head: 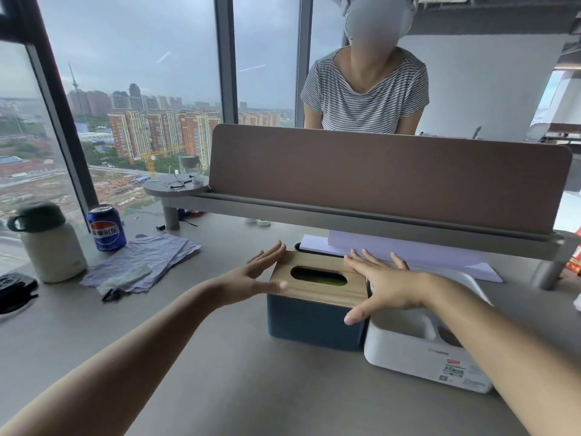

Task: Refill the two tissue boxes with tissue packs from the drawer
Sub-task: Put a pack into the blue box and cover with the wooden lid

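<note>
Hands, left (251, 275) and right (386, 284), spread open flanking wooden-lidded blue tissue box (314, 319) showing green inside, gripping nothing.

The blue tissue box (314, 322) is taken as landmark. Its right side is blocked by a white box (418, 357) standing against it. Behind it, passage is closed low by a shelf (361, 217) and divider panel (386, 174). Bare desk (220, 357) is left free in front and leftward, as far as crumpled papers (147, 262), a can (107, 228) and a flask (50, 243).
</note>
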The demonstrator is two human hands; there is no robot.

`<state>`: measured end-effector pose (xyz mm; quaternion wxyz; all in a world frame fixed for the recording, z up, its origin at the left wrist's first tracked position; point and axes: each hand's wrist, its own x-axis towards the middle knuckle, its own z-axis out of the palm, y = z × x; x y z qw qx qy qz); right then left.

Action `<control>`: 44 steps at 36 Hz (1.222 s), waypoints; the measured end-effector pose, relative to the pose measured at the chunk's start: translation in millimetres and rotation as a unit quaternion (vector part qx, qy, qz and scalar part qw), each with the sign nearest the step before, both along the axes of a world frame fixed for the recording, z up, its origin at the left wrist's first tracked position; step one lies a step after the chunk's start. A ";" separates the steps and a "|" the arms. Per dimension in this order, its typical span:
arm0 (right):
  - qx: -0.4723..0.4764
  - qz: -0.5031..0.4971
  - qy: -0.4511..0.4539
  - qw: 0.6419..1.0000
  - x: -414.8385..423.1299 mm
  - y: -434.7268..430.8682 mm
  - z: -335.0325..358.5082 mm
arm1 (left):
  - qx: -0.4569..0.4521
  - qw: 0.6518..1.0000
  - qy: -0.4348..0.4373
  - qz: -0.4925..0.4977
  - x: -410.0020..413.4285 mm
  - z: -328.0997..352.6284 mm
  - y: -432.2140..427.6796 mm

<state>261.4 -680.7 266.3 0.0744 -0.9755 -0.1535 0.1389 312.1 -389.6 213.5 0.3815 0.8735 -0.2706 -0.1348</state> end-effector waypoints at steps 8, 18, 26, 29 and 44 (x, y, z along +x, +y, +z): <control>0.000 -0.011 -0.031 0.999 -5.1 11.7 -2.8 | -0.094 0.995 0.004 0.040 -2.5 -18.0 -2.5; 0.000 -0.021 -0.004 1.000 -7.0 11.9 -3.9 | -0.078 0.996 0.046 0.010 5.0 -6.9 -8.4; -0.028 -0.032 -0.042 0.998 -7.0 15.3 2.5 | 0.106 0.980 -0.139 0.095 4.3 21.6 -16.8; -0.026 -0.027 -0.049 0.998 -5.1 16.3 7.7 | 0.110 0.980 -0.134 0.100 4.9 25.4 -30.5; -0.040 -0.016 -0.049 0.998 -3.9 11.9 8.8 | 0.051 0.977 -0.164 0.126 25.0 -0.8 -43.2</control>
